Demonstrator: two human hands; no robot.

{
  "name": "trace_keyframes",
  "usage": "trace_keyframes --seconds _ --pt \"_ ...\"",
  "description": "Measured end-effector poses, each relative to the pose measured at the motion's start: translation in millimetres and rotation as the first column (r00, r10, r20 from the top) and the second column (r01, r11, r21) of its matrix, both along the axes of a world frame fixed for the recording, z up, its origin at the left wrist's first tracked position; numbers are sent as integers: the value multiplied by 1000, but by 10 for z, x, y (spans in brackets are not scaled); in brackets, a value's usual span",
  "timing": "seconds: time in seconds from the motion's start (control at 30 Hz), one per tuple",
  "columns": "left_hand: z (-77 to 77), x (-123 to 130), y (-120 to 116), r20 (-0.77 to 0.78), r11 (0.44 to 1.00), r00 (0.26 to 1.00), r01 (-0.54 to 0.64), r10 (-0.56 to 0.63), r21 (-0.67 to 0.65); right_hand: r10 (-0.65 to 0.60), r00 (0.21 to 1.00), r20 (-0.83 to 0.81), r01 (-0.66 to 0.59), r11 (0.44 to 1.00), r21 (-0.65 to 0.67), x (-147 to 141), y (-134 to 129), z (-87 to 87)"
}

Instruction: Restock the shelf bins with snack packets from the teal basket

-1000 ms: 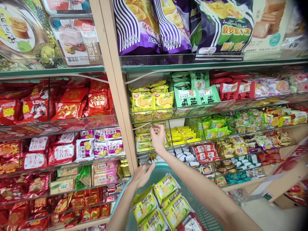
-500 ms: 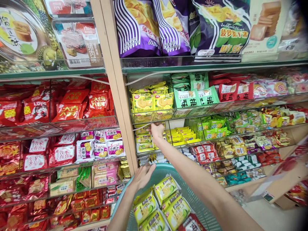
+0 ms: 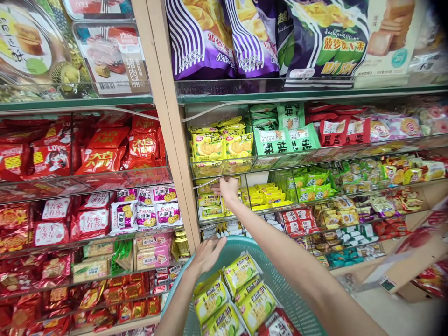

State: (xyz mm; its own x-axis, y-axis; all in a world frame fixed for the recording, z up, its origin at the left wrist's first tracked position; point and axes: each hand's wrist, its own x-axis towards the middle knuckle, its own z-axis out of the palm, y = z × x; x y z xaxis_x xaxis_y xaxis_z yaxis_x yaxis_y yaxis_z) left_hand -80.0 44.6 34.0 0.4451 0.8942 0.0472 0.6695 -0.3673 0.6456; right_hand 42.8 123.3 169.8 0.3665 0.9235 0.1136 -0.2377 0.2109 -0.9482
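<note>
My right hand [image 3: 228,190] reaches into a clear-fronted shelf compartment of yellow lemon biscuit packets [image 3: 209,200]. Its fingers point left, loosely bent and a little apart, over the packets; no packet shows lifted in them. My left hand [image 3: 209,254] is at the far-left rim of a teal plastic basket [image 3: 245,243], its fingers over the edge and its thumb inside. In the basket lie several yellow lemon biscuit packets [image 3: 241,270] and a red packet [image 3: 280,323], partly cut off by the frame's bottom.
A wooden upright [image 3: 175,116] divides the shelves. Clear lips [image 3: 224,168] front the compartments. Above hang over purple chip bags [image 3: 203,42] on a glass-edged shelf. Red snack packets [image 3: 101,149] fill the left side. Yellow packets [image 3: 266,196] lie in the compartment to the right.
My right hand has shifted slightly, its fingers now stretched further left over the packets. My left hand and the basket have hardly moved.
</note>
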Motion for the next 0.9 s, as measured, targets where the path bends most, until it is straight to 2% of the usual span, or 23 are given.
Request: trace_keyframes --seconds 0.3,0.6,0.9 --pt "-43 -14 19 4 999 1000 24 -24 38 64 997 33 -60 992 -108 102 -23 -20" --pt "-35 -10 15 -13 999 1000 22 -22 38 125 992 -37 -127 990 -65 82 -76 -6" --pt "-29 -2 11 -20 999 1000 19 -18 46 269 948 -170 -263 963 55 141 -184 -164"
